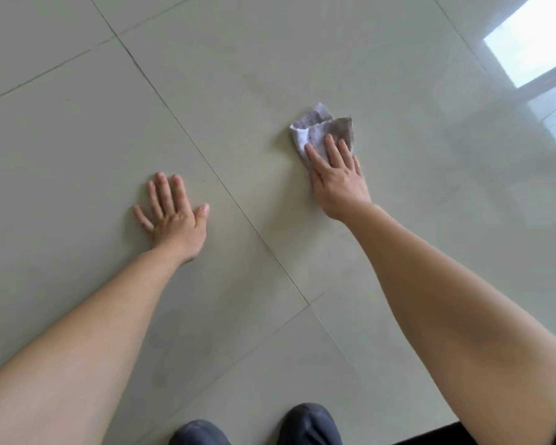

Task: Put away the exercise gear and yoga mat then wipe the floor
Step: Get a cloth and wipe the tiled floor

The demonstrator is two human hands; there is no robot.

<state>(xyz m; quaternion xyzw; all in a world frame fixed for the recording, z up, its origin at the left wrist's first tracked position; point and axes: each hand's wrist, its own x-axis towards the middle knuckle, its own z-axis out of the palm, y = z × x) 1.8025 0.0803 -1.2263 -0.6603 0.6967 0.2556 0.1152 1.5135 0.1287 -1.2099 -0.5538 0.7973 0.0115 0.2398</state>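
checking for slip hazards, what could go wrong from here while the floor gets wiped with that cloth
The left hand lies flat on the glossy floor, seemingly propping the person; on a damp tile it might slide. The right hand presses only the near part of the crumpled cloth, so its loose far folds could bunch and wipe unevenly. The shoes stand on the tiles and may leave marks.

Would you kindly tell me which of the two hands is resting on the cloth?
The right hand: it presses the grey-white cloth flat against the tiled floor. The left hand lies flat on bare tile, with no cloth under it.
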